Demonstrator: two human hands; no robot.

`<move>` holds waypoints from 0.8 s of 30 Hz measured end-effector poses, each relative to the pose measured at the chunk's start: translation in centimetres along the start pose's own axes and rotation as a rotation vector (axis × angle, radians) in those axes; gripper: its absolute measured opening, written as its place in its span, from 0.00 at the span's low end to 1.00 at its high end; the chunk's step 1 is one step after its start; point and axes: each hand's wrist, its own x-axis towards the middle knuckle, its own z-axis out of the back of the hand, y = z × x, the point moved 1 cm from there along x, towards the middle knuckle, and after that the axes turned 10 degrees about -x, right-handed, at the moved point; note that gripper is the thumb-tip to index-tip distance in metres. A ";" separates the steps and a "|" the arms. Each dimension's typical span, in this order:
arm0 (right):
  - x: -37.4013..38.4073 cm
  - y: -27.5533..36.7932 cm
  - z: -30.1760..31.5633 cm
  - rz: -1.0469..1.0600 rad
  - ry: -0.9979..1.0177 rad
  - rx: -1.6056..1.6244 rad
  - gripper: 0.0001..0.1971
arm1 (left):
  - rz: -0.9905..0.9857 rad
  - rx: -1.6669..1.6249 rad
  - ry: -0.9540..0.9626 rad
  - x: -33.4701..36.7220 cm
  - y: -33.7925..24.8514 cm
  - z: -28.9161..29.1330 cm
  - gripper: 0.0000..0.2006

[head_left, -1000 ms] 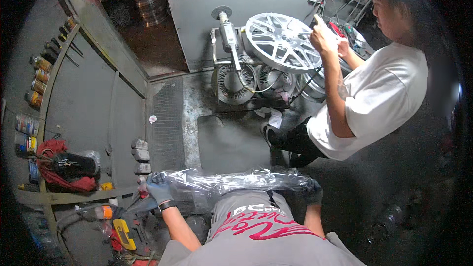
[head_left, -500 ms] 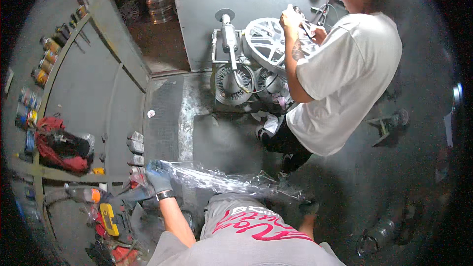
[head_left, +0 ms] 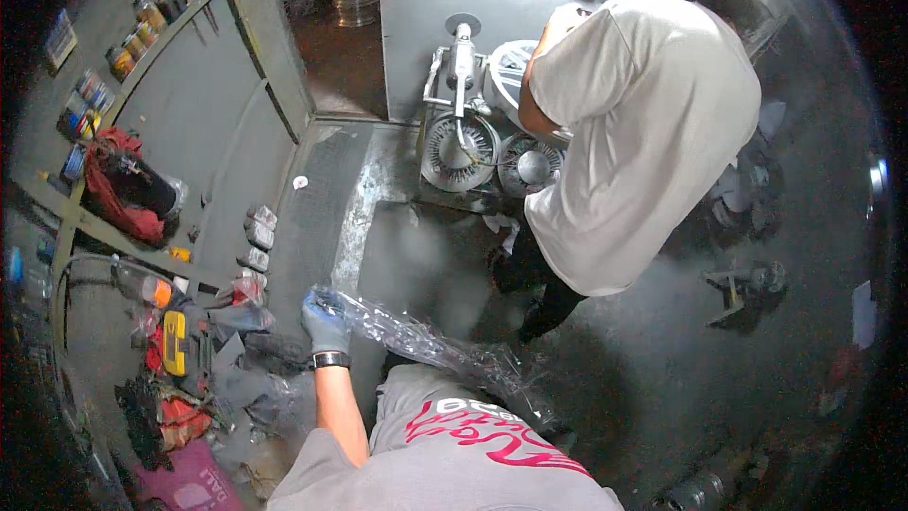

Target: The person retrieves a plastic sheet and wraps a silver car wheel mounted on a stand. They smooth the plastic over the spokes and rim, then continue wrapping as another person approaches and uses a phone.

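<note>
My left hand point(head_left: 327, 322), in a blue-grey glove with a dark watch at the wrist, is closed on one end of a crumpled clear plastic sheet point(head_left: 416, 336). The sheet stretches slantwise in front of my shirt, down to the right. Its far end lies close to the shirt's right side, in shadow. I cannot make out my right hand there; shirt and darkness hide it.
A co-worker in a white shirt point(head_left: 643, 142) stands ahead at right, beside a spoked wheel point(head_left: 511, 71) and a power tool point(head_left: 462, 66). Cans point(head_left: 132, 43) line the left wall's ledge. A pink bag point(head_left: 189, 478) and clutter lie lower left; a metal stand point(head_left: 738, 293) is at right.
My view has turned rightward. The plastic sheet now slopes more steeply down to the right, still in my left hand. My right hand has gone from sight. The co-worker has turned further away.
</note>
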 end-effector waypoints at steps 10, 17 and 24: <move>1.6 -0.9 -1.0 0.009 0.014 -0.249 0.19 | 0.185 -0.027 -0.013 -4.2 -0.9 4.5 0.08; 1.4 -2.4 -3.1 0.012 0.016 -0.318 0.19 | 0.156 0.039 0.065 -2.8 -2.9 4.7 0.08; -0.1 -5.2 -6.8 0.025 -0.001 -0.388 0.20 | 0.256 -0.040 0.161 -0.5 -3.2 3.0 0.09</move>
